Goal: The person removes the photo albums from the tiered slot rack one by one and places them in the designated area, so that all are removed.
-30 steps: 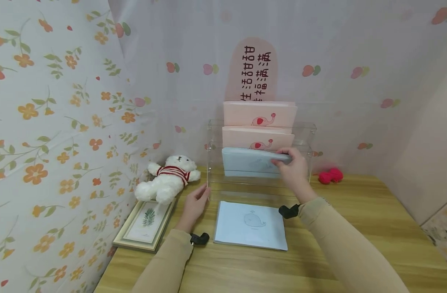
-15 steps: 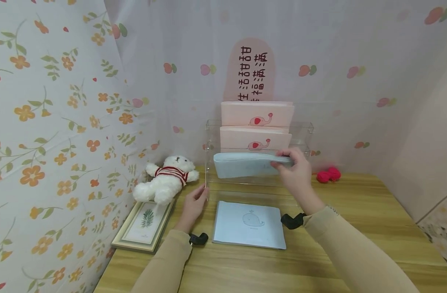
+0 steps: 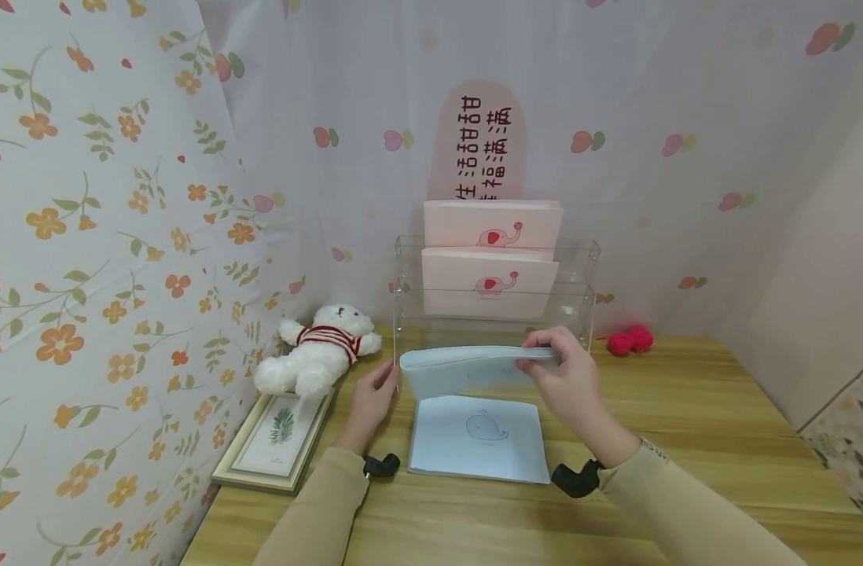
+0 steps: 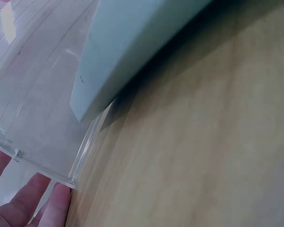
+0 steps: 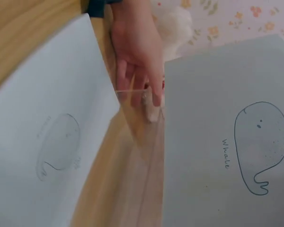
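Note:
In the head view my right hand (image 3: 567, 385) pinches the right end of a light-blue booklet (image 3: 460, 377), thumb in front and fingers behind. The booklet hangs slightly tilted above the table, before the rack. Below it a second light-blue booklet with a whale drawing (image 3: 474, 448) lies flat. My left hand (image 3: 372, 401) holds the lower left side edge of the clear acrylic rack (image 3: 573, 297). In the left wrist view its fingers (image 4: 57, 205) lie behind the clear panel. Pink elephant booklets (image 3: 488, 287) stand in the rack's upper tiers.
A white teddy bear (image 3: 318, 354) in a striped top lies at the left, its legs by a framed leaf picture (image 3: 276, 440). Red yarn balls (image 3: 629, 339) sit right of the rack. A patterned curtain (image 3: 106, 275) borders the wooden table (image 3: 651, 417).
My right hand has drawn the light-blue booklet out of the rack's lower tier, then forward and down toward the table. My left hand stays on the rack.

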Demonstrator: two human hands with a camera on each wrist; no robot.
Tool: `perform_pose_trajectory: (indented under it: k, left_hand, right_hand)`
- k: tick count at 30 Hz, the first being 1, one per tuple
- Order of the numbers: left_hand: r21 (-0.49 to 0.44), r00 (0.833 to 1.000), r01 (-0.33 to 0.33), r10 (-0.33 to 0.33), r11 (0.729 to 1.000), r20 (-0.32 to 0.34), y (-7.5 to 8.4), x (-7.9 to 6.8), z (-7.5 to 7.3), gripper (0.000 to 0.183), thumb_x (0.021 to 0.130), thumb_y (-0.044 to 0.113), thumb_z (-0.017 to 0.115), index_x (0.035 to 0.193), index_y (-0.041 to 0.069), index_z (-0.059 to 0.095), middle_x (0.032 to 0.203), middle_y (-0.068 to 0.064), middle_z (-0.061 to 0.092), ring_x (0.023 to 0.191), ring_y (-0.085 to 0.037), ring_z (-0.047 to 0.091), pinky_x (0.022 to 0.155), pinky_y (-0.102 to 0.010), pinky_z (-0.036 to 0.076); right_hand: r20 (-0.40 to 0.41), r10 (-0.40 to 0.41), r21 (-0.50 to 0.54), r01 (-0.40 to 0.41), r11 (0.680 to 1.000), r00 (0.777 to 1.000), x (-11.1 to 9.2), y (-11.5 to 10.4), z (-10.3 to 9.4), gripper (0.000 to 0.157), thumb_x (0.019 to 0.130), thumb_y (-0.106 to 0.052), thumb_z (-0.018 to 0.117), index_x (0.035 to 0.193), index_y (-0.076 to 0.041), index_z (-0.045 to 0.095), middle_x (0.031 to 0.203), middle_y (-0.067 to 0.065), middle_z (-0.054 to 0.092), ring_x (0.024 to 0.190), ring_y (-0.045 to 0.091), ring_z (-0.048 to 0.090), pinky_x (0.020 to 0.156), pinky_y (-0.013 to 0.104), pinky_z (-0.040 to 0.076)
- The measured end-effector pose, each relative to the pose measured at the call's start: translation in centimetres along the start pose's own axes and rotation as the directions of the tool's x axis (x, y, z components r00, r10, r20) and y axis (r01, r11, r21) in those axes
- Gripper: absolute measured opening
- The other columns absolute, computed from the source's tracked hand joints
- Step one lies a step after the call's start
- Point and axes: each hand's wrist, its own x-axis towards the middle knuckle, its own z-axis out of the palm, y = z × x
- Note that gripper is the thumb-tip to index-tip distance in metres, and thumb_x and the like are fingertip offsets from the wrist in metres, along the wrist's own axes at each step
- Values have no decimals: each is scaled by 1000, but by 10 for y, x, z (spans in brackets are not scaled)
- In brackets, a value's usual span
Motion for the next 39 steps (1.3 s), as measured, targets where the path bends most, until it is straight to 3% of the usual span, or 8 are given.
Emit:
perform_pose_trajectory:
  k: [8,17,21,27,32,39]
  left_hand:
    - [19,1000,13,-13,1000,10,3,-3,0,43,111,28,69,150,10,69,137,-18,78,119,-30,76,89,-22,58]
    - [61,999,34,-34,998,-6,4,-4,-1,41,111,28,69,150,13,70,137,-16,78,113,-26,77,91,-27,59]
    - [71,999,38,-38,997,-9,1,-2,-1,42,111,31,70,150,16,70,138,-13,79,117,-27,76,96,-32,59]
    - [67,1000,14,-14,998,-3,0,-1,-1,41,111,30,70,149,15,71,135,-14,80,111,-25,76,90,-30,57]
    - [61,1000,15,-15,998,-4,2,-1,-1,41,110,31,71,148,16,72,135,-13,80,106,-22,75,86,-27,56]
    - [60,1000,7,-7,998,1,1,-1,-1,43,110,35,71,149,17,71,136,-13,79,111,-25,76,89,-27,57]
  right_hand:
    - [62,-22,19,21,1000,998,-31,-3,-8,28,82,2,93,97,-13,75,102,3,71,96,-1,60,86,17,49]
    - [210,-11,37,4,999,978,-61,-4,-2,32,80,-3,95,95,-19,72,100,-6,71,96,1,61,87,23,53]
    - [309,86,25,-98,995,947,-72,-6,-1,30,81,-6,95,96,-19,72,101,-6,72,98,4,61,93,26,51]
    - [427,233,1,-258,966,874,-81,-9,-1,29,83,-8,95,99,-17,72,102,-5,74,102,8,62,99,28,47]
    - [487,250,-7,-282,959,837,-83,-6,0,29,82,-6,94,99,-15,72,101,-4,73,103,10,61,98,29,46]
    - [548,235,3,-283,959,803,-84,2,-1,29,83,-7,93,102,-13,72,103,-1,73,103,15,60,90,26,47]
